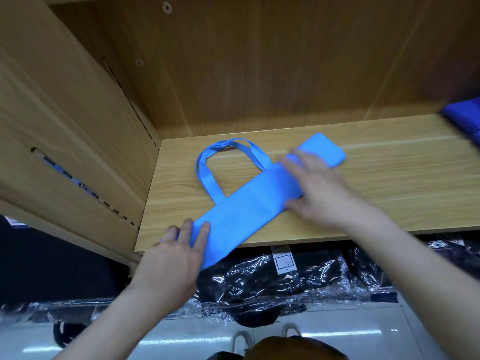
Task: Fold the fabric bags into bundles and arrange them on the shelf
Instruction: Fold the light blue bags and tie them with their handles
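A light blue fabric bag (249,203) lies folded into a long narrow strip, running diagonally across the wooden shelf (389,183). Its two handles (207,167) loop out toward the back left. Its near end hangs over the shelf's front edge. My left hand (176,253) holds that near end, with fingers on top of the fabric. My right hand (319,188) presses flat on the strip near its far end, which is folded over. A darker blue bag bundle (465,120) sits at the shelf's far right, partly cut off by the frame edge.
The cabinet's side wall (78,126) stands close on the left, and its back panel (259,68) rises behind the shelf. Below the shelf, black items wrapped in clear plastic (285,284) lie on a lower level. My shoes (244,341) stand on the pale floor.
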The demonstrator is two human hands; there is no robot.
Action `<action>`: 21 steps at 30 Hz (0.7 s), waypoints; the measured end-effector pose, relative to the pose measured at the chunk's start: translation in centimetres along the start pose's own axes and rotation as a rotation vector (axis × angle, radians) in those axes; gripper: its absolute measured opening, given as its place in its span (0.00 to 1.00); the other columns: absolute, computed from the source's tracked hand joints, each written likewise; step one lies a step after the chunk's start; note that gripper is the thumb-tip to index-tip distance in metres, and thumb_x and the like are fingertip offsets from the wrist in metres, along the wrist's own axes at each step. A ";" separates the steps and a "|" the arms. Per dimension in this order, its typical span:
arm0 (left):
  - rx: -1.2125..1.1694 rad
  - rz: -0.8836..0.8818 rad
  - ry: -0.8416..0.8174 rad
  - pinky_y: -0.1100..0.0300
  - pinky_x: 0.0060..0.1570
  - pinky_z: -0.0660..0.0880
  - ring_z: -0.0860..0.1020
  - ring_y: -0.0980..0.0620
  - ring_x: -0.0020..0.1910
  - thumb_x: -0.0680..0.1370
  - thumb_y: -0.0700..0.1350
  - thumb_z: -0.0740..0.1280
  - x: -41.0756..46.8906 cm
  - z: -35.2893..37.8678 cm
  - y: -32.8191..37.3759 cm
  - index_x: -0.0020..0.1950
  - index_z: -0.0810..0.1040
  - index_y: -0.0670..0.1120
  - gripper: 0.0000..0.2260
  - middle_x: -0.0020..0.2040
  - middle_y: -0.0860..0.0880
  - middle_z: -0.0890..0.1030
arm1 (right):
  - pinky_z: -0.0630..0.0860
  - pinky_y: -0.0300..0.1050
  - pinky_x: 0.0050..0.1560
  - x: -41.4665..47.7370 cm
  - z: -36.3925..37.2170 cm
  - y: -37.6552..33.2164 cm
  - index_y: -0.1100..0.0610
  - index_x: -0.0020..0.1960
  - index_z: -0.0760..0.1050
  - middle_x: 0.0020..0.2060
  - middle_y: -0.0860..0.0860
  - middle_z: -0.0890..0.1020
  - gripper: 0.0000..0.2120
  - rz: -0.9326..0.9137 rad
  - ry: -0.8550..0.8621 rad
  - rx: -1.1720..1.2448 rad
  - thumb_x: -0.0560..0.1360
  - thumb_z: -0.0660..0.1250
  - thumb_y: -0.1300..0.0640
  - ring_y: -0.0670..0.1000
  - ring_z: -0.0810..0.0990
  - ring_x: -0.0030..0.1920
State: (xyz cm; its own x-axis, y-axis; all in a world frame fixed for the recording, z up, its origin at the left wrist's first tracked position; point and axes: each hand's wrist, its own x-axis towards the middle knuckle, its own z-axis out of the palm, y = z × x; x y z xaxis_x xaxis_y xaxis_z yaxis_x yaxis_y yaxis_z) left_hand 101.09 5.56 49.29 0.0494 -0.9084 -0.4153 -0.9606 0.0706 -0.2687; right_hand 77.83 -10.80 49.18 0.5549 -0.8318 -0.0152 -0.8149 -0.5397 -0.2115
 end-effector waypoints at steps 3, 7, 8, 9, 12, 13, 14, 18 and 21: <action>-0.020 -0.092 0.019 0.52 0.61 0.72 0.65 0.42 0.71 0.76 0.47 0.63 0.0 -1.3 1.5 0.80 0.44 0.48 0.38 0.78 0.42 0.55 | 0.54 0.58 0.76 -3.6 4.1 -3.8 0.50 0.79 0.50 0.79 0.52 0.50 0.44 -0.167 -0.198 -0.022 0.72 0.67 0.36 0.54 0.49 0.79; -0.123 0.022 0.306 0.52 0.49 0.77 0.78 0.48 0.56 0.71 0.48 0.57 -2.0 -2.7 -0.5 0.66 0.71 0.56 0.23 0.62 0.58 0.75 | 0.73 0.56 0.64 -4.4 6.4 -4.4 0.51 0.66 0.75 0.67 0.50 0.77 0.30 -0.085 0.115 0.034 0.70 0.64 0.35 0.53 0.74 0.69; -0.181 0.073 0.427 0.53 0.43 0.77 0.81 0.48 0.49 0.68 0.49 0.56 -2.5 -2.9 -1.3 0.58 0.77 0.56 0.21 0.54 0.59 0.80 | 0.73 0.54 0.62 -4.4 6.1 -4.5 0.49 0.63 0.77 0.65 0.48 0.79 0.28 -0.058 0.139 0.084 0.71 0.60 0.35 0.52 0.75 0.67; -0.287 0.124 0.565 0.54 0.40 0.75 0.81 0.49 0.44 0.66 0.50 0.56 -3.0 -3.1 -1.9 0.52 0.81 0.54 0.19 0.49 0.59 0.83 | 0.72 0.52 0.61 -4.5 6.1 -4.5 0.48 0.62 0.78 0.63 0.46 0.79 0.26 -0.049 0.173 0.139 0.73 0.57 0.36 0.50 0.75 0.67; -0.783 0.284 0.870 0.61 0.48 0.74 0.79 0.58 0.46 0.68 0.51 0.67 -3.0 -4.0 -2.8 0.53 0.83 0.51 0.15 0.50 0.57 0.83 | 0.70 0.48 0.59 -4.9 6.0 -4.7 0.47 0.58 0.80 0.59 0.42 0.81 0.23 -0.016 0.174 0.382 0.75 0.53 0.40 0.45 0.75 0.67; -1.048 0.335 0.860 0.65 0.52 0.73 0.78 0.59 0.50 0.67 0.51 0.72 -2.7 -4.6 -2.6 0.57 0.82 0.52 0.18 0.52 0.56 0.83 | 0.70 0.44 0.56 -4.9 6.0 -4.6 0.46 0.55 0.81 0.56 0.40 0.83 0.22 -0.009 0.182 0.472 0.75 0.53 0.40 0.44 0.77 0.63; -1.325 0.367 0.805 0.65 0.57 0.73 0.78 0.58 0.55 0.65 0.50 0.76 -2.3 -4.9 -2.3 0.61 0.78 0.55 0.25 0.55 0.54 0.82 | 0.70 0.39 0.50 -5.0 5.8 -4.6 0.44 0.50 0.81 0.49 0.37 0.83 0.17 0.009 0.199 0.543 0.77 0.55 0.40 0.43 0.80 0.55; -1.425 0.121 0.492 0.70 0.60 0.70 0.76 0.63 0.59 0.64 0.41 0.81 1.4 -3.2 0.5 0.67 0.69 0.60 0.37 0.56 0.64 0.78 | 0.63 0.37 0.33 -5.4 5.5 -4.7 0.38 0.32 0.68 0.26 0.43 0.70 0.17 0.064 0.197 0.648 0.80 0.61 0.47 0.45 0.67 0.30; -1.202 0.032 0.496 0.65 0.55 0.73 0.78 0.64 0.52 0.71 0.43 0.76 3.8 -1.2 2.8 0.51 0.75 0.59 0.16 0.50 0.64 0.80 | 0.61 0.40 0.32 -5.6 5.5 -4.7 0.48 0.29 0.64 0.23 0.46 0.65 0.21 0.087 0.152 0.673 0.80 0.61 0.45 0.46 0.64 0.29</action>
State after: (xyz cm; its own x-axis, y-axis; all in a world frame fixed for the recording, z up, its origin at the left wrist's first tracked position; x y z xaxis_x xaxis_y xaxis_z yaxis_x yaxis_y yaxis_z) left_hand 98.27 1.80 48.06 0.1646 -0.9860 0.0265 -0.6144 -0.0814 0.7848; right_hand 79.43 -2.89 44.92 0.4223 -0.9039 0.0672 -0.5467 -0.3132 -0.7766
